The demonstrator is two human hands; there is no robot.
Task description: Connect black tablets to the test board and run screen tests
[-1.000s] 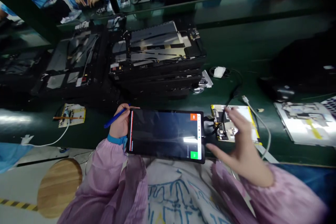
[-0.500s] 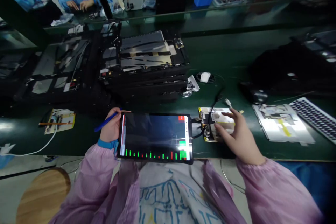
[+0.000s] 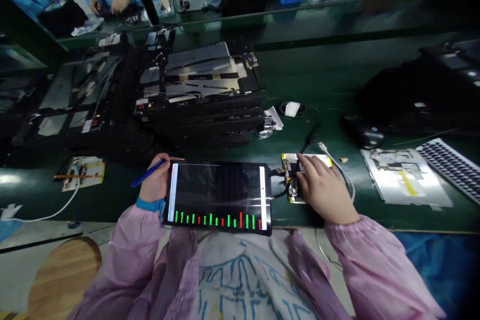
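At the near edge of the green counter (image 3: pixel 318 70), the left hand (image 3: pixel 154 180) is closed on the left side of the screen (image 3: pixel 217 195), and it holds also a blue pen (image 3: pixel 147 174), which slants outward to the left. This wrist wears a blue band (image 3: pixel 150 205), and the forearm rises from below. Along its lower side, the screen shows green and red bars. Just to the right of it lies the board (image 3: pixel 293 191). Over this board the right hand (image 3: pixel 324 187) rests palm down, its fingers close together and slightly bent; whether it grips something beneath, I cannot tell. The right forearm, in a pink sleeve (image 3: pixel 375 255), comes from the lower right.
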